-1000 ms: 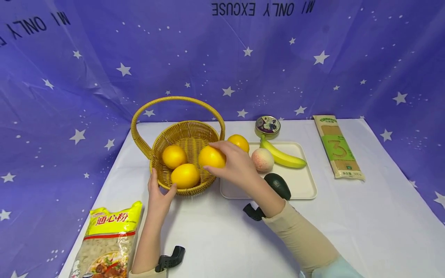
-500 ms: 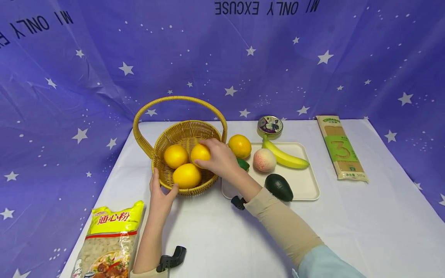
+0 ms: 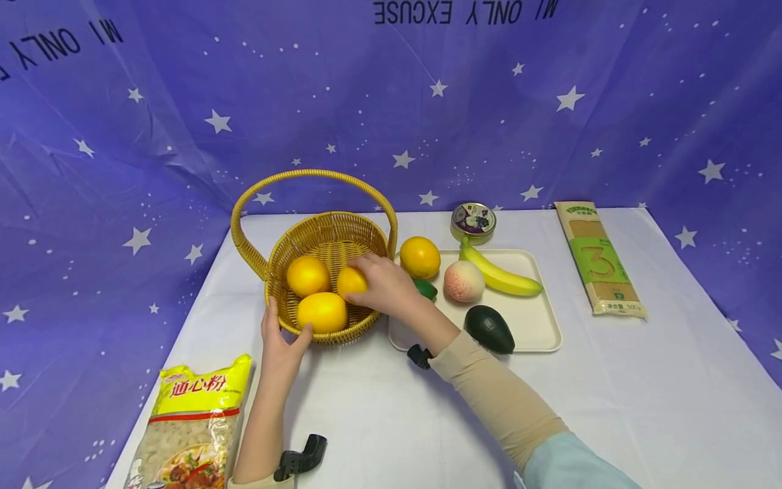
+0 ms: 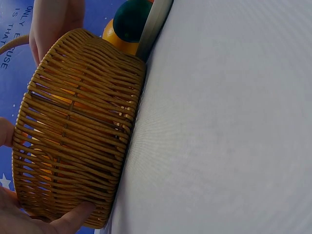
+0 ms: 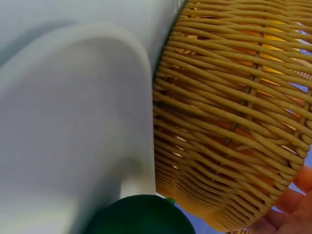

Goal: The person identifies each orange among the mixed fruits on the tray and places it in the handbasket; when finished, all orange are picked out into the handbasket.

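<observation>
The wicker basket [image 3: 339, 337] stands left of the tray in the head view, its tall handle raised. My left hand [image 3: 284, 353] grips its near left rim; in the left wrist view fingers [image 4: 75, 218] lie along the woven wall. My right hand [image 3: 386, 288] reaches over the right rim and holds an orange [image 3: 351, 282] low inside the basket, covering part of it. Another orange [image 3: 308, 276] sits at the left inside, and a more oval yellow-orange fruit [image 3: 322, 313] lies at the front.
Right of the basket, a cream tray [image 3: 537, 333] carries a banana [image 3: 501, 272], a peach [image 3: 464, 282], an avocado [image 3: 489, 329], a green rounded item [image 3: 425, 289] and an orange [image 3: 420, 257]. A round tin [image 3: 473, 222], a noodle pack [image 3: 601, 261] and a pasta bag [image 3: 192, 424] lie around.
My right hand has moved left and down into the basket with the orange. The oval fruit in front has shifted slightly left. My left hand has stayed on the rim.
</observation>
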